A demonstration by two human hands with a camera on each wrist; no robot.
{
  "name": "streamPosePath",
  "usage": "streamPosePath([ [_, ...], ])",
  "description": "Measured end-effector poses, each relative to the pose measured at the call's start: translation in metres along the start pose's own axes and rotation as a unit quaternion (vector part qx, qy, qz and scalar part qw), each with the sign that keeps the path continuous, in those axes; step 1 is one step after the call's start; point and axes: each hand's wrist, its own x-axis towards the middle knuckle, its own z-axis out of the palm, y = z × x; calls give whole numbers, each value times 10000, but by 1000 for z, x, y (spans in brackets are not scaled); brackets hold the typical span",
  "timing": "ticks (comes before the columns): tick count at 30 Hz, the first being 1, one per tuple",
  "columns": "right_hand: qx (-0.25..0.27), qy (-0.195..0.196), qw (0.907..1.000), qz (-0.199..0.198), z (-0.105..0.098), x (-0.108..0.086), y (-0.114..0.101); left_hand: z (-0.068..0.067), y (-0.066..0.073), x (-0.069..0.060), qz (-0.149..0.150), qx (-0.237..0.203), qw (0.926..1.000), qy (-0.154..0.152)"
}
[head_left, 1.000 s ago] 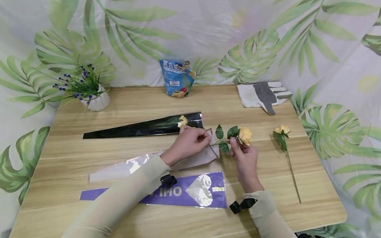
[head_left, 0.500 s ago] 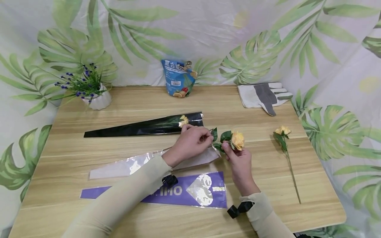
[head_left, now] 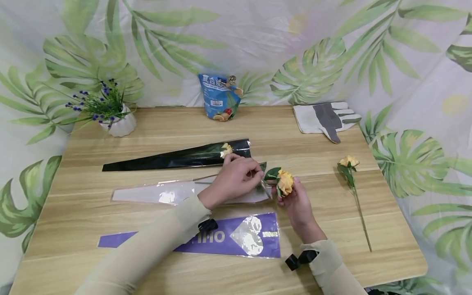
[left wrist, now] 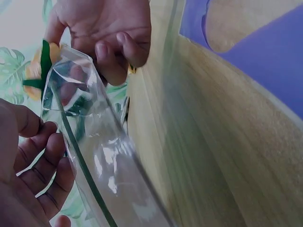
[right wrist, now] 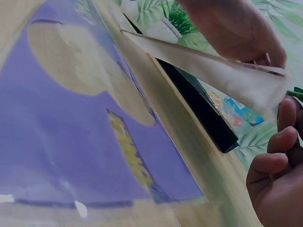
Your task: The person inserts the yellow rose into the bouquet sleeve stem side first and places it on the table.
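My left grip (head_left: pixel 235 177) pinches the clear sleeve (head_left: pixel 147 192), right grip (head_left: pixel 299 207) holds the yellow rose (head_left: pixel 285 183); leaves (head_left: pixel 272 173) could snag going in, crumple the sleeve if I push hard

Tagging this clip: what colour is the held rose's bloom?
The rose's bloom is yellow-orange, clearest in the head view.

Your hands (head_left: pixel 239 177): two
Yellow roses (head_left: pixel 285 182): you have three
Long wrappers (head_left: pixel 173 160): you have three
Flower pot (head_left: pixel 122 123): one
Blue bag (head_left: pixel 220 98): one
Glove (head_left: pixel 326 118): one
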Motion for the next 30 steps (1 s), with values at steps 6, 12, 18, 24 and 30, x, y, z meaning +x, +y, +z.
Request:
streamPosePath([
  [6, -276, 310, 9991, -48, 4, 2, 1, -1, 2, 0, 7, 29, 10000, -41],
  [12, -618, 706, 9953, -235, 2, 6, 7, -3, 5, -1, -57, -25, 10000, -42],
  [18, -1036, 1036, 9881, -467, 0, 6, 10, -4, 11, -2, 9, -148, 9998, -136],
  [24, -1086, 1191, 9859, -450, 1, 5, 9, -2, 14, -3, 2, -178, 9997, -138],
  [30, -1319, 1183, 9801, -891, 6, 9, 15, 2, 18, -1, 33, -124, 9997, -217],
])
